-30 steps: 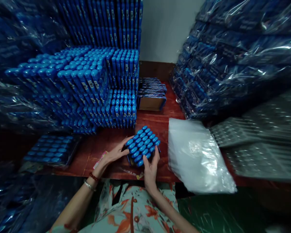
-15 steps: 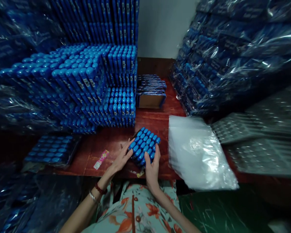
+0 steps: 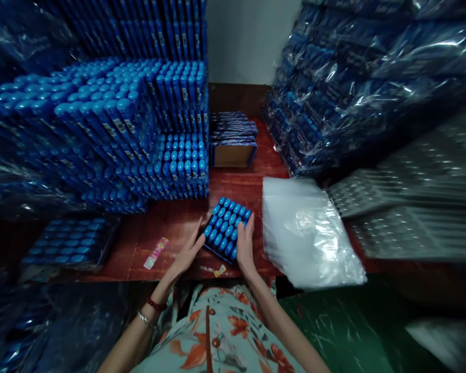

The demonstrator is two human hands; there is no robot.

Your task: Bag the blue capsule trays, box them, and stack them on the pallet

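Observation:
A compact bundle of blue, round-ended tubes (image 3: 226, 228), standing in rows with their glossy ends up, sits on the red-brown table in front of me. My left hand (image 3: 188, 253) presses against its left side, thumb and fingers stretched along the edge. Against the right side lies my right hand (image 3: 245, 247), with its thumb near the top ends and its fingers along the side. The bundle is held between both hands. What lies beneath it is hidden. A pink printed strip (image 3: 156, 253) rests on the table to the left of my left hand.
Tall stacks of blue tubes (image 3: 182, 155) rise at the left. Behind the bundle is an open carton of flat cards (image 3: 233, 154). Clear plastic bags (image 3: 303, 233) lie at the right, beside grey moulded trays (image 3: 407, 233). Plastic-wrapped blue packs (image 3: 314, 103) are piled at back right.
The bundle's tube ends now face more squarely upward, and its lower front edge shows. My left hand has slid slightly down its side. The whole view has shifted a little.

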